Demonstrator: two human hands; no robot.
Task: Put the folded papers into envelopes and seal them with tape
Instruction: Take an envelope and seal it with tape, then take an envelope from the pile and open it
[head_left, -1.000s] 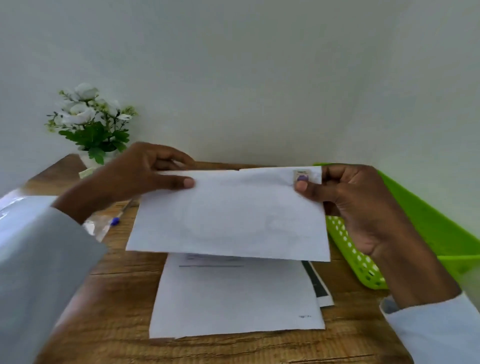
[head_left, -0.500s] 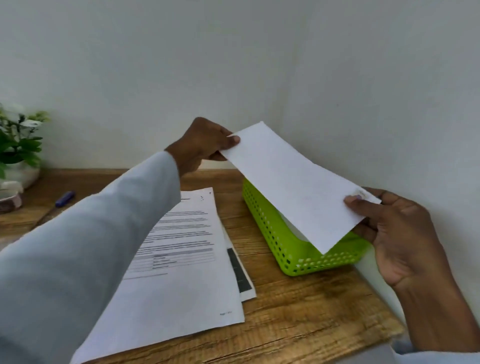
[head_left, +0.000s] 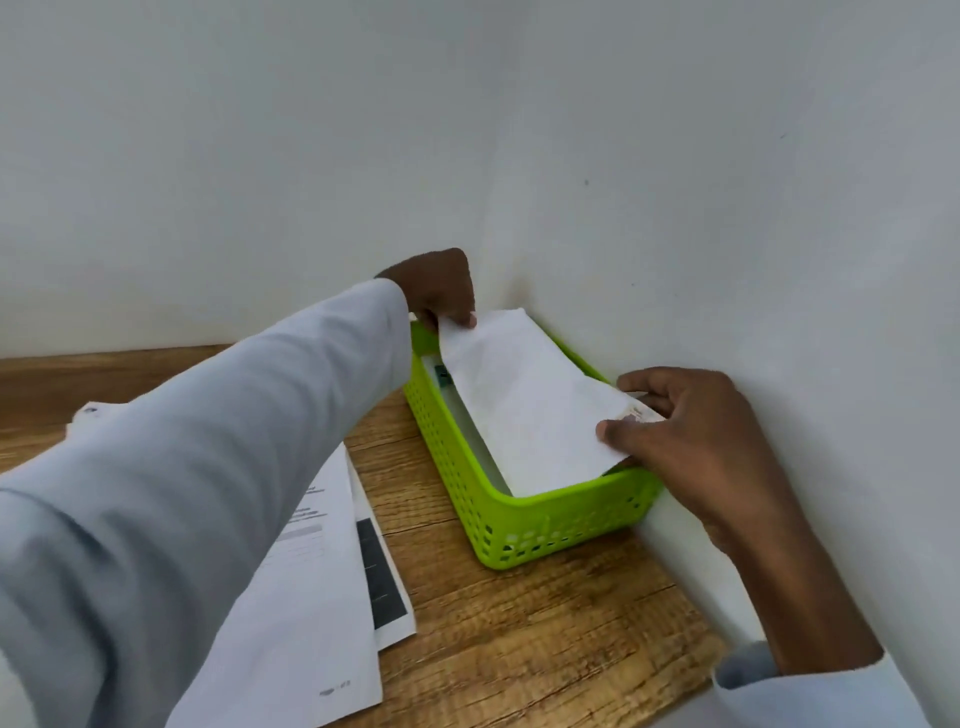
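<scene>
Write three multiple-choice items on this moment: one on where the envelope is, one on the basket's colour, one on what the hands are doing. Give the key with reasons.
1. Where is the envelope?
A. Over the basket in the wall corner
B. Flat on the printed sheets
C. Beside a flower pot

2. What colour is the basket?
A. Blue
B. Lime green
C. White

3. How do the hands stand?
A. Both hang idle
B. Only one touches the envelope
C. Each grips one end of the envelope

Key: 1 A, its lower edge dips inside the rim; 2 B, the perforated walls are lime green; 3 C, the left hand pinches the far end, the right hand the near end.
</scene>
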